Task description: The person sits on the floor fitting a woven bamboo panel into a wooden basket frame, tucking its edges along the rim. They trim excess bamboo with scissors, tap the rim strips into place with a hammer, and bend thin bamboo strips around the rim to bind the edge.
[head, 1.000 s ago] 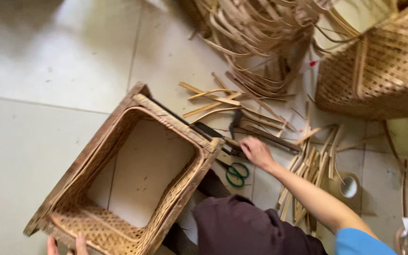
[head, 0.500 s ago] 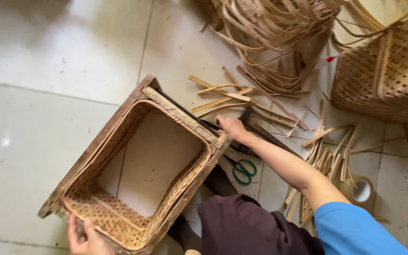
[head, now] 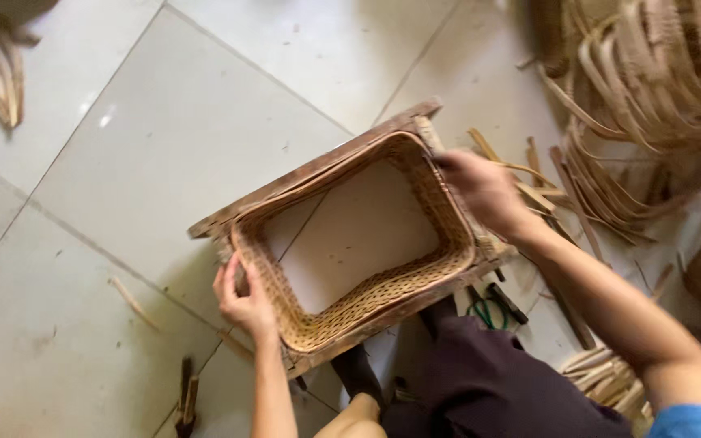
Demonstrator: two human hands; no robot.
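Gripping 1 woven basket frame (head: 350,243): left hand (head: 241,296) and right hand (head: 484,191) closed on its rim.

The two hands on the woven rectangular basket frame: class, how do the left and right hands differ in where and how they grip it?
The left hand grips the near-left corner of the woven rectangular basket frame, fingers curled over the rim; the right hand holds the far-right corner. The left hand looks sharp, while the right hand is blurred. The left forearm is bare and near, while the right arm stretches out further. Both hands touch the rim.
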